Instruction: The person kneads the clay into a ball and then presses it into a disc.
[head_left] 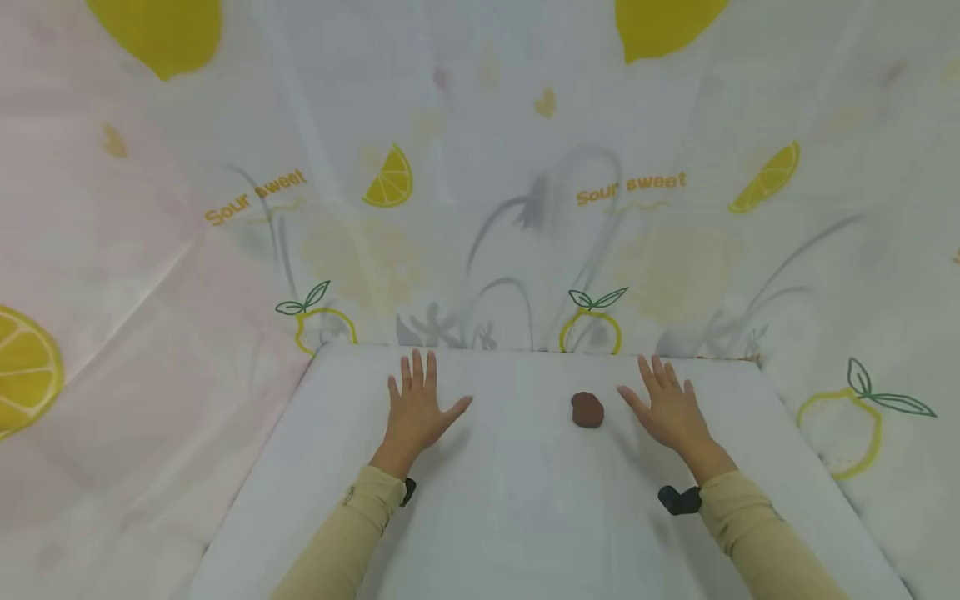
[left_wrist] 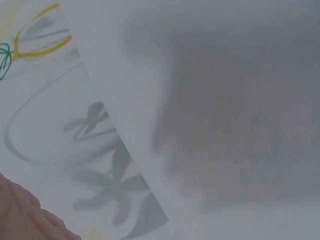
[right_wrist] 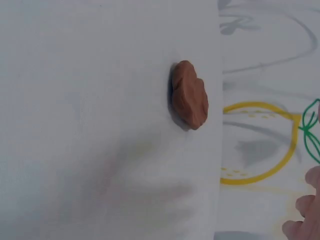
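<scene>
A brown lump (head_left: 587, 410), smooth and clay-like, lies on the white table towards its far side, between the two hands and closer to the right one. In the right wrist view the same lump (right_wrist: 190, 96) shows a crease along its top. My left hand (head_left: 416, 412) is spread over the table to the left, fingers pointing away, holding nothing. To the right of the lump, my right hand (head_left: 670, 415) is likewise spread, its thumb towards the lump with a small gap between. Both hands cast shadows on the tabletop.
The white table (head_left: 495, 517) ends at a far edge against a hanging cloth (head_left: 480, 150) printed with lemons and lettering. More of that cloth drapes along both sides. A dark wrist camera (head_left: 680, 500) sits at the right sleeve; another dark piece (head_left: 408, 492) shows at the left cuff.
</scene>
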